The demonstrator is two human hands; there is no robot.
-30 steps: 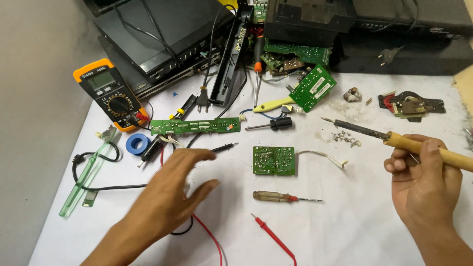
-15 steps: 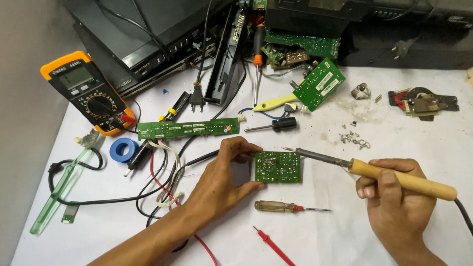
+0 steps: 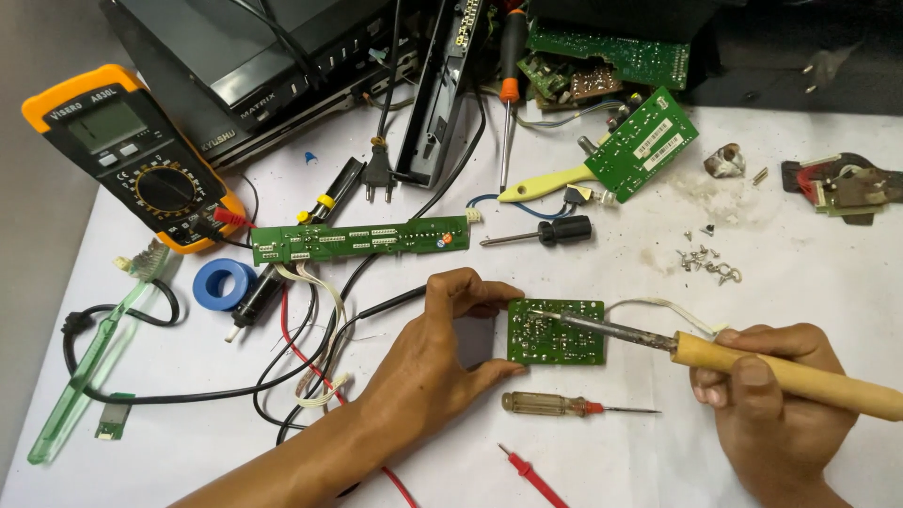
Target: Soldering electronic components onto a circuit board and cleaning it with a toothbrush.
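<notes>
Both hands have settled onto the work since half a second ago — the left hand (image 3: 428, 362) now pinches the small square green circuit board (image 3: 555, 331) at its left edge between thumb and fingers, and the metal tip of the wooden-handled soldering iron (image 3: 734, 359) has come down onto the board's far left corner. The right hand (image 3: 776, 400) is closed in a fist around the iron's pale wooden handle. That board lies flat on the white tabletop (image 3: 752, 254), near the middle. Just on its near side lies a small screwdriver with a clear amber handle (image 3: 564, 405), and a red probe lead (image 3: 531, 478) lies nearer still. Farther off sits a long narrow green circuit board (image 3: 362, 240) — to its left, an orange-cased black multimeter (image 3: 141, 155) and a blue tape roll (image 3: 224, 282).
</notes>
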